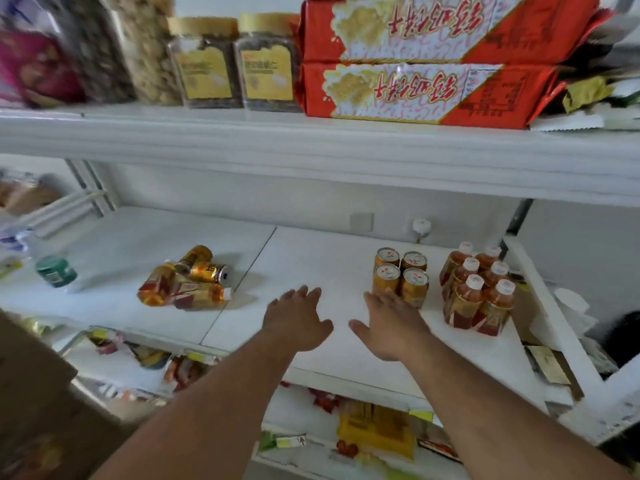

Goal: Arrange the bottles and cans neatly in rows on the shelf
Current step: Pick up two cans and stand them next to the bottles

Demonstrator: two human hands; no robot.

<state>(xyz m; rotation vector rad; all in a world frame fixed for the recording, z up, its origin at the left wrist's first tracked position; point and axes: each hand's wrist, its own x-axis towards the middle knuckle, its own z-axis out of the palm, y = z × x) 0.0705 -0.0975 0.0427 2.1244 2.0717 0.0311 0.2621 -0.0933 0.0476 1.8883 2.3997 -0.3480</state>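
Two open hands [296,318] [389,323], four upright cans [401,277], six bottles [479,289]

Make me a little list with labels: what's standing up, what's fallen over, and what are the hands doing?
standing cans: four cans, upright in a square
standing bottles: six bottles, upright in pairs, right of the cans
fallen pile: bottles and cans heap, lying on their sides
left hand: open, holding nothing
right hand: open, by the front cans
shelf: white

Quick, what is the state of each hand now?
Left hand: open, holding nothing.
Right hand: open, fingertips at the cans, holding nothing.
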